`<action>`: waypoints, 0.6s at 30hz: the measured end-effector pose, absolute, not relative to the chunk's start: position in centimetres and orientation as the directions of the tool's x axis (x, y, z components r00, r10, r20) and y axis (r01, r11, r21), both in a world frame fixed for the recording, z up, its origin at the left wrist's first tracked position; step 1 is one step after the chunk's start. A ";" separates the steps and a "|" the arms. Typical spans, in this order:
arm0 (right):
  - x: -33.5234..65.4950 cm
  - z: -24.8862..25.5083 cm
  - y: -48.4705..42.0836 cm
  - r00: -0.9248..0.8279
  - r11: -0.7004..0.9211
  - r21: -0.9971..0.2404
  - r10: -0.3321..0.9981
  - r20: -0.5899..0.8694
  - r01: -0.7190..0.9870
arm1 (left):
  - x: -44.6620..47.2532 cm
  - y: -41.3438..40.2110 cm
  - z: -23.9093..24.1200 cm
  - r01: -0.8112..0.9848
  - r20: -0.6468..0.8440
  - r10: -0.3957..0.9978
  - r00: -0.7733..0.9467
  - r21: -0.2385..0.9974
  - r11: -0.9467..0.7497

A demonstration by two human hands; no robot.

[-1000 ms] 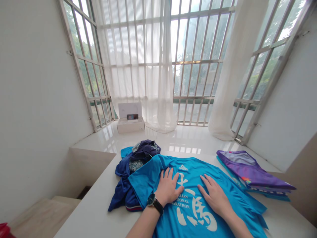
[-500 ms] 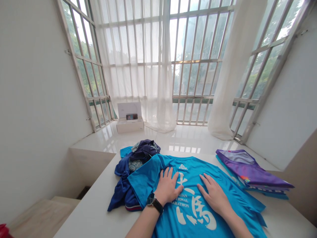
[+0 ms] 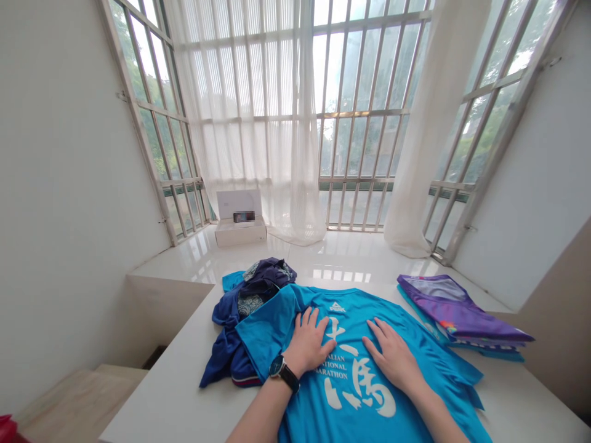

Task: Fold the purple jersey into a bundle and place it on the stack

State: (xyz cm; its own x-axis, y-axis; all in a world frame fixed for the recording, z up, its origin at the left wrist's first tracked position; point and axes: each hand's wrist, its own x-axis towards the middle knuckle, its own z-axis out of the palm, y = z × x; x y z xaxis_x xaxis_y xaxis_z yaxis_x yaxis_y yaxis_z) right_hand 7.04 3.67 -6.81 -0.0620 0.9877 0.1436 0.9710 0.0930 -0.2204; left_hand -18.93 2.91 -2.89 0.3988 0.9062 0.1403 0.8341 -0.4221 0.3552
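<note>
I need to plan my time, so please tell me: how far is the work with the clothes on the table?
Done: a folded stack, purple on top, lies at the right of the table. In hand: the blue shirt is spread flat, with the left hand and right hand pressed open on it. To do: the heap of dark clothes beside it is unfolded.

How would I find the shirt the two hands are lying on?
Look at the white table in front of the barred windows. In its middle lies a bright blue shirt, spread flat under the left hand and right hand. Unlike the crumpled dark blue pile to its left and the folded purple stack to its right, it has big white lettering.
</note>
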 end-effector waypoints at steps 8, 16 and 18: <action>6.8 -6.0 3.3 -0.069 0.090 -0.199 0.992 0.107 0.976 | -25.0 -0.2 2.0 0.901 0.550 0.831 0.087 0.313 -0.301; 6.6 -5.8 3.2 -0.061 0.078 -0.186 0.993 0.097 0.980 | -31.8 1.2 3.9 0.992 0.231 0.966 -0.114 0.076 0.099; 6.6 -5.7 3.1 -0.064 0.082 -0.189 0.993 0.098 0.979 | -32.3 1.2 4.5 0.993 0.177 0.978 -0.112 0.054 0.104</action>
State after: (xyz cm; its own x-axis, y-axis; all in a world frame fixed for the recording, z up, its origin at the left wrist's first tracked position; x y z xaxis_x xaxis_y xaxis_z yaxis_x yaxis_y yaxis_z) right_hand 6.62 3.09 -5.72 -0.0640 0.9931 0.0978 0.9785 0.0817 -0.1892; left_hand -32.28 1.23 4.46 -0.1123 0.9778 0.1768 0.9931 0.1043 0.0541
